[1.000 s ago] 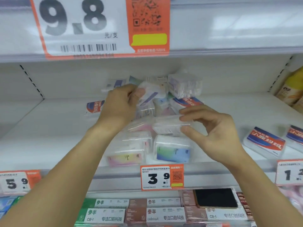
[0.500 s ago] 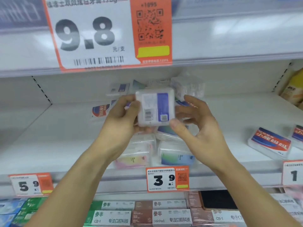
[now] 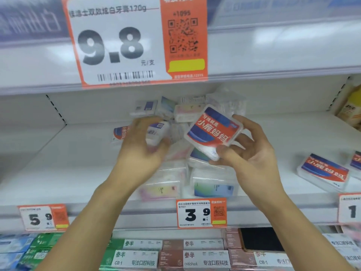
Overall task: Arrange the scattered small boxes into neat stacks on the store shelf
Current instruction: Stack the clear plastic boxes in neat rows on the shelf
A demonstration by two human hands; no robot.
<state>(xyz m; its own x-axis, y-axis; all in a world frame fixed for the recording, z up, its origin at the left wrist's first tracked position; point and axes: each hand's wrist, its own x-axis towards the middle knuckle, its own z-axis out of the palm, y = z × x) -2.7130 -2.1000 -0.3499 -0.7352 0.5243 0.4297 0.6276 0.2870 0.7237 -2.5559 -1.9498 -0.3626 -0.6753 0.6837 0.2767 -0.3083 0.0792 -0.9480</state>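
My right hand [image 3: 252, 153] grips a clear small box with a red and blue label [image 3: 214, 130], tilted, above the middle of the white shelf [image 3: 78, 163]. My left hand [image 3: 142, 147] curls around a white box with a barcode [image 3: 156, 132], which is blurred. Below the hands stand two front stacks: a pink-yellow box stack [image 3: 162, 182] on the left and a blue-green box stack [image 3: 214, 182] on the right. A jumble of loose clear boxes [image 3: 187, 108] lies behind, at the back of the shelf. Another red-label box [image 3: 119, 133] lies left of my left hand.
More red-label boxes [image 3: 324, 173] lie flat at the shelf's right. Yellow packs [image 3: 351, 110] stand at the far right. The upper shelf edge with a large 9.8 price tag [image 3: 134, 42] hangs close overhead. A 3.9 tag [image 3: 201, 213] marks the front rail; toothpaste cartons [image 3: 205, 259] fill the shelf below.
The white barcode box held up by both hands has gone to the left hand and moved left and down. My right hand now holds a red-label box instead.
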